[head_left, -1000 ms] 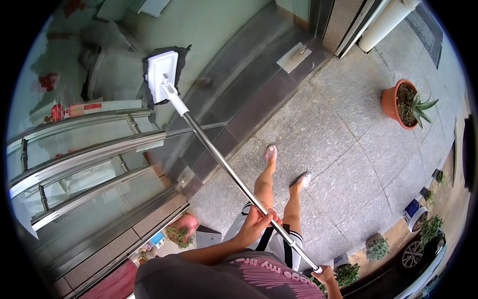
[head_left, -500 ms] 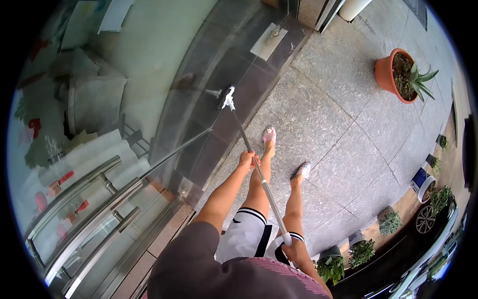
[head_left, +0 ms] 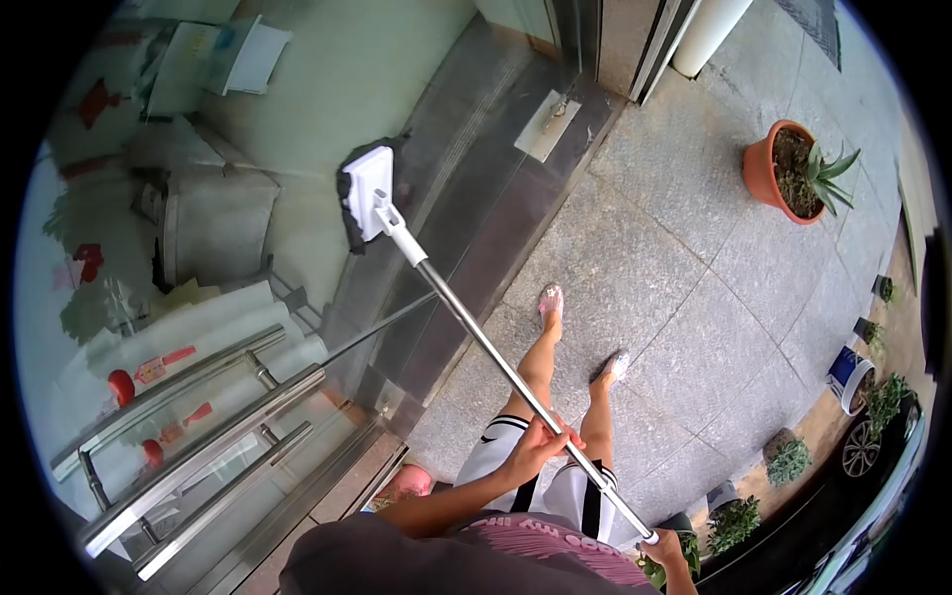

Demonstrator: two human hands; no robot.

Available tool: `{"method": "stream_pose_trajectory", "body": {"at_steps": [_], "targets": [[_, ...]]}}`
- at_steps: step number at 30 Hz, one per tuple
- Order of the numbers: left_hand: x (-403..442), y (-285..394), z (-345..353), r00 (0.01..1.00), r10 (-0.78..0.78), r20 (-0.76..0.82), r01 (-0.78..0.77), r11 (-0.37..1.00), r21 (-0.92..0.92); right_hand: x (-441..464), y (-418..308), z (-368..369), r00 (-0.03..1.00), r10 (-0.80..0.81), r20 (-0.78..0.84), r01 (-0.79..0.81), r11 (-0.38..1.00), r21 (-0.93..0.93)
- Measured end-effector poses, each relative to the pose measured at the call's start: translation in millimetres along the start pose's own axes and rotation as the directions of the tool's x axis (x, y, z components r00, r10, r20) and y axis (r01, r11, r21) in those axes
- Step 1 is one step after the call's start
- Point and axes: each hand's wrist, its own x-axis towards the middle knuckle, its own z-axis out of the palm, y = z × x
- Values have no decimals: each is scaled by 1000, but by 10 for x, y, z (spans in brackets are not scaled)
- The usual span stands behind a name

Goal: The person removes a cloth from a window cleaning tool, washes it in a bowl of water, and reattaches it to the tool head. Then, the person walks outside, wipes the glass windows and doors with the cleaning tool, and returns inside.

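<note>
A long metal pole (head_left: 486,347) runs diagonally from the person's lap up to a white flat mop head (head_left: 370,190). Dark cloth edges the head, which lies against the glass pane (head_left: 297,129). Around the pole's lower middle, my left hand (head_left: 540,448) has its fingers wrapped. My right hand (head_left: 662,545) closes on the pole's bottom end, near its pale cap.
Metal door handles (head_left: 208,446) stick out at the lower left. An orange pot (head_left: 764,171) with a spiky plant stands on the paving (head_left: 654,268) at the right. Smaller potted plants and a dark car (head_left: 793,516) line the lower right.
Compared with half a second ago, the mop head has moved up and left, with its flat back now showing. Both hands have shifted toward the lower right, still on the pole.
</note>
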Motion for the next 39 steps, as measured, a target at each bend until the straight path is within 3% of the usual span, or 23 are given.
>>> {"method": "stream_pose_trajectory", "body": {"at_steps": [3, 6, 10, 13, 15, 16, 17, 19, 20, 23, 24, 25, 27, 28, 30, 31, 33, 36, 39], "targets": [[-518, 504, 356, 971, 228, 74, -236, 964, 123, 202, -225, 29, 982, -158, -103, 158, 987, -11], [-735, 970, 477, 894, 413, 171, -447, 819, 360, 565, -734, -90, 943, -231, -240, 247, 968, 40], [-441, 1000, 464, 861, 457, 223, -508, 778, 369, 745, -649, -68, 951, -178, -254, 191, 981, 27], [101, 754, 342, 967, 222, 128, -253, 905, 342, 440, -353, 127, 982, -51, -184, 69, 993, 95], [579, 519, 81, 997, 76, 18, -77, 988, 132, 108, -385, 228, 980, 22, -195, 4, 991, 135], [894, 319, -210, 997, 74, -16, -70, 984, 162, 81, -558, 186, 985, 45, -166, -23, 991, 135], [1150, 287, -401, 989, -70, -127, 84, 990, 113, -2, -767, 140, 989, 79, -124, -63, 989, 132], [1775, 118, -925, 932, -169, -321, 207, 974, 87, 173, -1467, -78, 971, 212, -111, -199, 973, 116], [2110, 23, -1219, 889, -221, -401, 257, 966, 39, 372, -1763, -198, 976, 204, -72, -196, 975, 108], [2964, -8, -1912, 847, -327, -420, 407, 906, 117, 1060, -2311, -343, 986, 163, 42, -168, 975, 148], [3219, -50, -2109, 822, -360, -441, 451, 885, 117, 1179, -2504, -426, 987, 155, 32, -158, 959, 234], [3423, -26, -2194, 785, -396, -477, 507, 853, 125, 1273, -2599, -455, 997, 62, -40, -49, 960, 276], [3630, 7, -2228, 770, -393, -502, 502, 860, 97, 1388, -2610, -474, 995, 15, -99, 16, 952, 307], [3674, 3, -2204, 763, -384, -520, 519, 843, 139, 1395, -2573, -524, 997, 56, -54, -34, 940, 339], [3538, 30, -1962, 778, -329, -535, 476, 864, 161, 1269, -2550, -774, 986, 140, 90, -166, 881, 442], [3404, 4, -1808, 803, -288, -522, 426, 890, 165, 1203, -2349, -684, 979, 174, 110, -203, 892, 403], [2936, -19, -1351, 882, -192, -430, 295, 937, 189, 987, -1662, -382, 993, 120, -14, -116, 979, 169], [1964, 108, -612, 983, -49, -178, 68, 992, 105, 494, -968, -216, 987, 155, -51, -147, 980, 134], [1046, 666, 155, 994, 108, -26, -105, 989, 107, 196, -807, -137, 995, 34, -93, -13, 977, 213]]}}
